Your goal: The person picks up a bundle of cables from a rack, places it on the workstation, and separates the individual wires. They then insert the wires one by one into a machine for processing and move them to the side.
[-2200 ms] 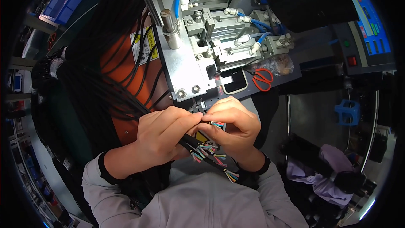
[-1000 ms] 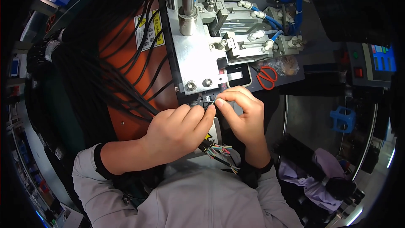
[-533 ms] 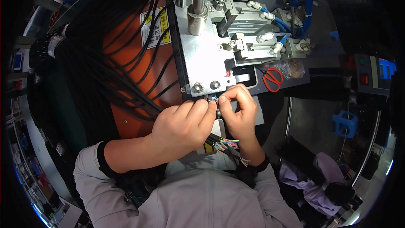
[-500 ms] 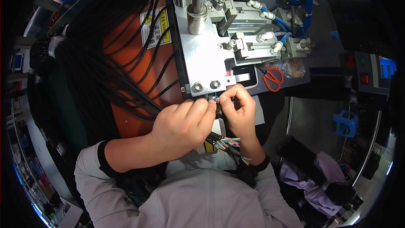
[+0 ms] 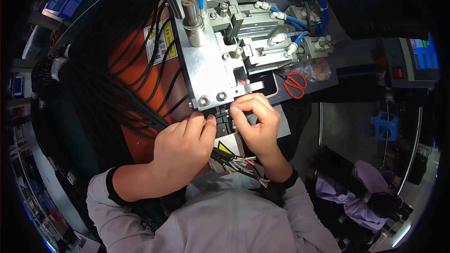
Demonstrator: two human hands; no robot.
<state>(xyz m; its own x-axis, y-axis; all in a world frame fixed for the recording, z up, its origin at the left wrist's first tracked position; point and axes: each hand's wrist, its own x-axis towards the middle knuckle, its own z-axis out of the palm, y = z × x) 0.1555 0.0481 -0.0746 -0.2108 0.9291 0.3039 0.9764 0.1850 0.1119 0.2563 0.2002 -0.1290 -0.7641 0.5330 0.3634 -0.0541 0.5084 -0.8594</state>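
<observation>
My left hand (image 5: 183, 144) is closed, thumb and fingers pinching a thin black cable (image 5: 218, 116) just below the front edge of the machine's metal plate (image 5: 206, 72). Across from it, my right hand (image 5: 257, 122) pinches at the cable's tip; the fingertips hide most of that end. Under the cable sits a small dark fixture block (image 5: 224, 129). A bundle of black cables with stripped, multicoloured wire ends (image 5: 241, 163) sticks out below my left hand, whose palm hides where it comes from.
Pneumatic cylinders (image 5: 267, 33) with blue hoses stand behind the plate. Red-handled scissors (image 5: 295, 85) lie at its right. Many black cables (image 5: 117, 84) drape over the orange surface (image 5: 136, 143) at left. A control box (image 5: 407, 68) is far right, above a blue stool (image 5: 385, 126).
The machine appears further left in the view. My hands have drawn slightly apart, the left one going left and down, so the cable and fixture block now show between them.
</observation>
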